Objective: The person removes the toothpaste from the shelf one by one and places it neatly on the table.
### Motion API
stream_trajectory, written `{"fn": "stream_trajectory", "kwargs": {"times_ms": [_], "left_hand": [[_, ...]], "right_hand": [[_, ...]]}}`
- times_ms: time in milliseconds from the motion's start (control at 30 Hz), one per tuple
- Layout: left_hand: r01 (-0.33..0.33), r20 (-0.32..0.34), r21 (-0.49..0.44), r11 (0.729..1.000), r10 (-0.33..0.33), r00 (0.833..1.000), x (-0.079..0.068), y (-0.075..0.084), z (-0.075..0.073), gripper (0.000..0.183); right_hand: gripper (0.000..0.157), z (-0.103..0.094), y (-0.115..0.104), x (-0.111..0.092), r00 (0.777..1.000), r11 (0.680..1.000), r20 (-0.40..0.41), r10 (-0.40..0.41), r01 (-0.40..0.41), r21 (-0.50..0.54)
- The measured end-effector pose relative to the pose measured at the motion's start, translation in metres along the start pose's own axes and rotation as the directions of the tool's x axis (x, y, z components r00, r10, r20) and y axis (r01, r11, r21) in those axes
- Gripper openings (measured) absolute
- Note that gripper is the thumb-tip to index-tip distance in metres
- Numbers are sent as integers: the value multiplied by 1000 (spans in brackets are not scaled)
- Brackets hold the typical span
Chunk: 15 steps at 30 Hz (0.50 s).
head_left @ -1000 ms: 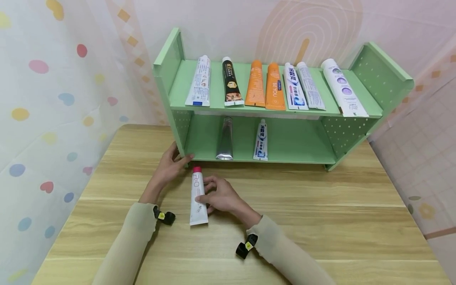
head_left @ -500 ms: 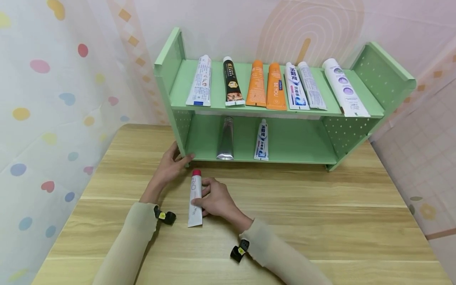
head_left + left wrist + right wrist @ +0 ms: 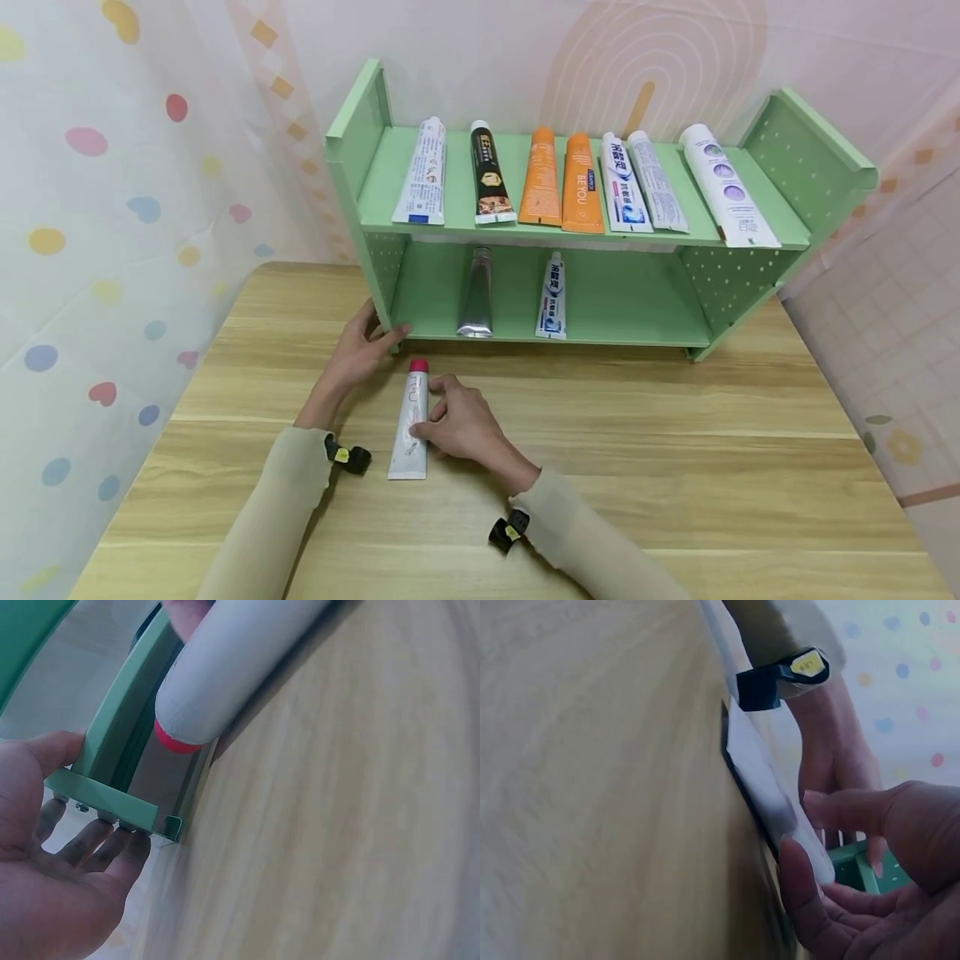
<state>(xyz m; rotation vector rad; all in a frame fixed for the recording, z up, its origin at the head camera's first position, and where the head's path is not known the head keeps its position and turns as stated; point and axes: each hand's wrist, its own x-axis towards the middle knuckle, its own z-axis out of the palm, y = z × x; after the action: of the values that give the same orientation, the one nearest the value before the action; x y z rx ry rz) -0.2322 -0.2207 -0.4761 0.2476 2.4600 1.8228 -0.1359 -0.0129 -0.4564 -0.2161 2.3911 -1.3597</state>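
Observation:
Low at the table, the right hand [image 3: 465,421] pinches a white toothpaste tube [image 3: 408,442] with a red cap between thumb and fingers. The tube's cap points toward the green rack [image 3: 630,300] and its flat end toward the person. In the right wrist view the thumb and a finger are at opposite edges of the tube [image 3: 761,772]. The left hand [image 3: 358,343] grips the rack's front left lower corner, with the thumb in front. Seen from the left wrist, several fingers of the left hand [image 3: 60,900] curl under the green corner piece [image 3: 112,802].
On the rack's upper shelf several tubes lie side by side, among them a black one [image 3: 491,171] and an orange one [image 3: 581,183]. A silver tube [image 3: 476,296] and a small white-and-blue tube [image 3: 552,296] lie on the lower shelf. The wooden table [image 3: 637,467] extends around.
The right hand has shifted the white toothpaste tube slightly toward the person, and its flat end has swung left. Half a second ago the tube looked narrower, turned sideways. The left hand stays put.

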Motion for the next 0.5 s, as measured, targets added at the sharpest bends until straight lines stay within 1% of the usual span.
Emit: {"fn": "stream_trajectory", "kwargs": {"times_ms": [233, 500], "left_hand": [[3, 7, -6, 1000, -3, 1000, -1, 0, 0, 84], [-3, -2, -2, 1000, 3, 1000, 0, 0, 0, 82]], "right_hand": [[67, -16, 0, 1, 994, 995, 48, -96, 95, 21], [65, -39, -4, -1, 985, 986, 44, -164, 165, -4]]}}
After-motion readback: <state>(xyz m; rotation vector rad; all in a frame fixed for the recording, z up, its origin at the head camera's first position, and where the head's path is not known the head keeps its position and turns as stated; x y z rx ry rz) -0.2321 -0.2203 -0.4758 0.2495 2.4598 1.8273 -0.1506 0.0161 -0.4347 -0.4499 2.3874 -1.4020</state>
